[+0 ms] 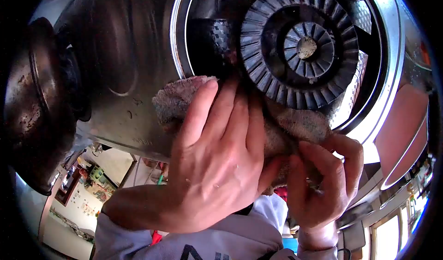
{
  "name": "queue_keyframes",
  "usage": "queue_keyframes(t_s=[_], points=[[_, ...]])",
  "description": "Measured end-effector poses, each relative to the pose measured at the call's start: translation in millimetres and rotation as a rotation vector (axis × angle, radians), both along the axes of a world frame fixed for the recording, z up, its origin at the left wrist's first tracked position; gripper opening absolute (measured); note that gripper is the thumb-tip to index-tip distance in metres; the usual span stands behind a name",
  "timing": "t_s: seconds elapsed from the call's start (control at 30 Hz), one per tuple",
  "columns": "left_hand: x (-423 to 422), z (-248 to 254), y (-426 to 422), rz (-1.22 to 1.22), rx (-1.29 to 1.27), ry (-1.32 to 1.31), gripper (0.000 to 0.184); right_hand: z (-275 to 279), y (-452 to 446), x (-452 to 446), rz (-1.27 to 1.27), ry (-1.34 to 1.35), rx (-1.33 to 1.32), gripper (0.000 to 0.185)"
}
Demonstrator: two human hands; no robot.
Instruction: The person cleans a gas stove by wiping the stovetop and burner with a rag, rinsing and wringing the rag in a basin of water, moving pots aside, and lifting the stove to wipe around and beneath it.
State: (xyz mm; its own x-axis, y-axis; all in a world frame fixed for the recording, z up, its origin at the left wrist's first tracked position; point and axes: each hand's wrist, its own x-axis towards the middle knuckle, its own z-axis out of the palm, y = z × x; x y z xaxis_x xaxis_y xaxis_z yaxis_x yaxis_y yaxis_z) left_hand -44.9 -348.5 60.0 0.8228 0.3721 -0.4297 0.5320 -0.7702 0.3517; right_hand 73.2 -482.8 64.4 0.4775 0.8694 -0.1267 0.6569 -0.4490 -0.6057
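My left hand (pixel 221 149) presses down on a grey-brown cloth (pixel 182 96) at the near edge of a gas burner (pixel 300 45), its fingertips reaching into the dark well under the burner. The burner has a slotted black outer ring and a smaller slotted ring with a round metal cap at its centre. With bent fingers, my right hand (pixel 325 181) pinches the cloth's right part, close below the burner. A shiny metal rim (pixel 180 33) circles the well. Parts of the cloth are hidden under my fingers.
The dark, smudged stove top (pixel 115 93) spreads to the left. Another rounded dark metal piece (pixel 37 107) stands at the far left. Perforated metal (pixel 353 89) shows inside the well. A pinkish oval object (pixel 401 130) is at the right. Below, room furnishings appear distorted.
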Motion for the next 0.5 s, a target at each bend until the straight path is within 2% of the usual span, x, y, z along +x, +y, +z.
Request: queue_keyframes(t_s=[0.23,0.37,0.5], points=[[12.5,6.4,-3.8,0.032,0.053,0.061,0.060,-7.0,-3.2,5.6,0.000,0.059,0.069,0.027],[7.8,4.3,-1.5,0.011,-0.022,0.031,0.055,-7.1,-6.6,8.8,0.005,0.091,0.071,0.025],[6.6,6.2,10.9,-0.079,-0.084,0.000,0.038,-5.0,-9.6,12.6,0.050,0.103,0.048,0.020]])
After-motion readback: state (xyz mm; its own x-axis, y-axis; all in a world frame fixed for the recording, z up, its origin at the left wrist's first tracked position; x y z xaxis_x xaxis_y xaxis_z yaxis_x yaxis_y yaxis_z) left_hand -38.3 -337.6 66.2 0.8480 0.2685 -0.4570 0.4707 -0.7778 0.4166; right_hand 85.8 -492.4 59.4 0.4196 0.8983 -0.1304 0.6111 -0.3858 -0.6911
